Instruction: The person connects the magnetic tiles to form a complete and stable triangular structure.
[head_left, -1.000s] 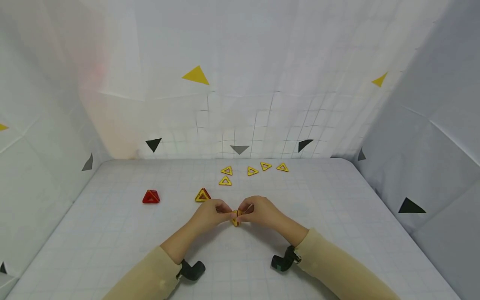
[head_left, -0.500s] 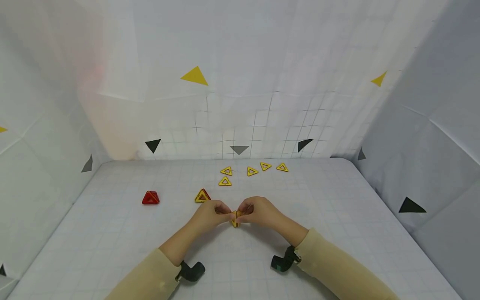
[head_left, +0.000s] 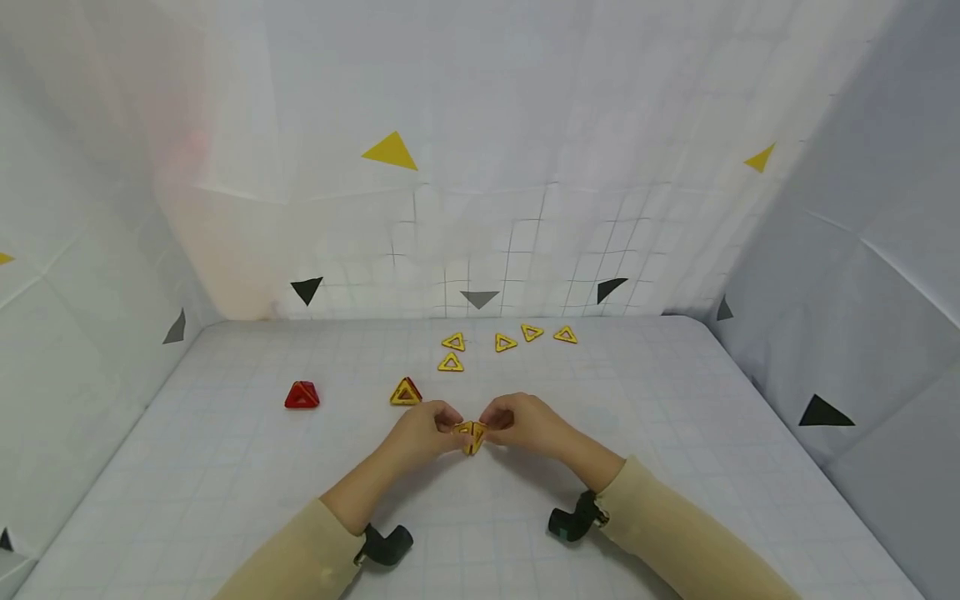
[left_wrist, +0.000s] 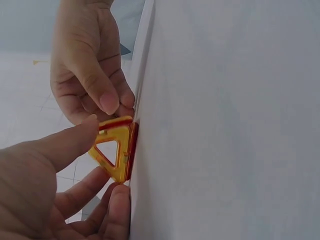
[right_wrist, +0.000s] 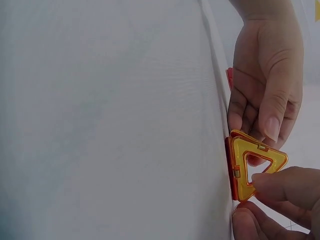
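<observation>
Between both hands a small pyramid of yellow triangular magnetic tiles (head_left: 472,437) stands low over the white table, with a red tile along its underside in the wrist views. My left hand (head_left: 422,437) has its thumb at one corner of a yellow face (left_wrist: 118,135), its curled fingers round the lower edge. Opposite it, my right hand (head_left: 522,423) pinches another yellow face (right_wrist: 241,150), the thumb beside the triangular hole. Just beyond the left hand sits a yellow-and-red pyramid (head_left: 406,392). The held pyramid's far side is hidden by fingers.
Several loose yellow triangle tiles lie toward the back of the table, among them one tile (head_left: 451,362) nearer the hands. A red pyramid (head_left: 302,395) stands at the left. White sheeting (head_left: 480,233) with printed triangles rises behind the table.
The thumbs and fingertips have drawn slightly apart, and more of the yellow faces shows between them. The right forearm has shifted a little to the right. Other pieces have stayed put.
</observation>
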